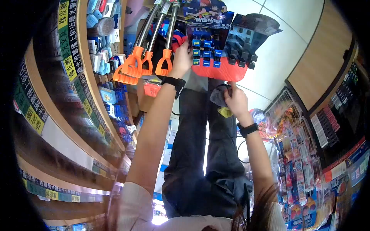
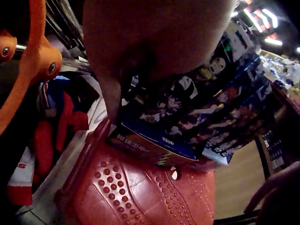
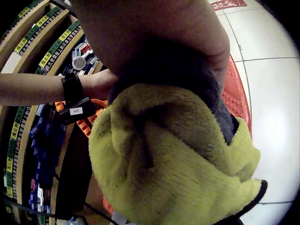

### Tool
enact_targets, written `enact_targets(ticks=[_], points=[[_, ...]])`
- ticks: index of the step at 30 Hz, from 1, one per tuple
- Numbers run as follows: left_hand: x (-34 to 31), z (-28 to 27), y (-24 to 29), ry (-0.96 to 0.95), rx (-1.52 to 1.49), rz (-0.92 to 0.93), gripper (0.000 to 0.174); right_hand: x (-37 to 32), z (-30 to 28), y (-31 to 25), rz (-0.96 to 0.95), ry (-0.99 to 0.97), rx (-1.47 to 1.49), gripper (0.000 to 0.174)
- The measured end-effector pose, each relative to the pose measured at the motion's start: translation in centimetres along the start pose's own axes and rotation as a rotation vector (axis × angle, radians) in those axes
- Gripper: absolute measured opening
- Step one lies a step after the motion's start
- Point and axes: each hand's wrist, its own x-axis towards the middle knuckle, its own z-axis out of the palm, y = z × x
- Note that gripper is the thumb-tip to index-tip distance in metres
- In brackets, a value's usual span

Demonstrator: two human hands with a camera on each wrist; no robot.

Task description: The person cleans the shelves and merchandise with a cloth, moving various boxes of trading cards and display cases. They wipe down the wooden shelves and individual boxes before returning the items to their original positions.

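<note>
In the head view, my right hand (image 1: 236,101) grips a plush cloth (image 1: 219,96), grey on one side and yellow-green on the other. Its bunched yellow side (image 3: 173,154) fills much of the right wrist view, with a dark bound edge. My left hand (image 1: 183,57) is at the left side of a blue display box (image 1: 207,48) of small packs; its fingers are partly hidden. That box stands beside a darker display box (image 1: 246,42) on a red plastic stool (image 1: 219,72) with a bumpy top.
Left of the boxes are several metal-shafted tools with orange handles (image 1: 133,63). Wooden shelves (image 1: 83,96) of stationery line the left side. A wire rack (image 1: 296,161) of packets stands at right, near a wooden panel (image 1: 323,61). White floor tiles (image 1: 296,23) show beyond the stool.
</note>
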Motion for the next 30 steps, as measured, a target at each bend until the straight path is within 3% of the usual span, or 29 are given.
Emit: enact_targets(ticks=[3,6,8,10,12,16,18,20,23,24,27,30], points=[[-0.5,-0.2,0.5,0.029,-0.092,0.038,0.034,0.1,-0.2,0.1,-0.005,-0.013,-0.017,0.024],[-0.5,0.9,-2.8,0.042,-0.176,0.102,0.033,0.4,-0.7,0.0,-0.037,0.013,-0.033,0.025],[-0.4,1.8,-5.6,-0.008,-0.381,-0.036,0.034,0.8,-0.9,-0.2,-0.042,0.027,-0.047,0.025],[-1.2,0.9,-4.9,0.001,-0.422,-0.024,0.034,1.1,-0.7,-0.2,-0.049,0.038,-0.059,0.024],[-2.4,0.3,-4.3,0.07,-0.251,0.051,0.034,1.3,-0.5,-0.3,-0.069,0.025,-0.05,0.03],[-4.6,-0.5,-3.3,0.005,-0.546,-0.163,0.033,0.5,-0.4,-1.7,-0.111,0.002,-0.052,0.044],[-6.4,-1.8,-1.9,-0.043,-0.825,-0.247,0.033,-0.5,-1.1,-3.5,-0.114,0.014,0.057,0.064],[-8.1,-4.5,1.5,-0.096,-0.938,-0.308,0.032,-1.6,-1.6,-5.2,-0.193,0.088,0.086,0.069],[-12.2,-8.3,5.7,-0.015,-0.672,-0.096,0.028,-3.9,-3.0,-7.9,-0.344,0.196,0.144,0.075],[-13.9,-10.0,7.5,0.009,-0.506,-0.062,0.036,-5.0,-3.8,-9.0,-0.411,0.219,0.175,0.076],[-18.8,-15.7,11.9,0.047,-0.403,-0.098,0.048,-9.8,-6.4,-12.9,-0.615,0.298,0.172,0.069],[-25.8,-23.0,17.9,0.174,-0.33,-0.103,0.046,-16.5,-9.3,-17.1,-0.851,0.345,0.199,0.06]])
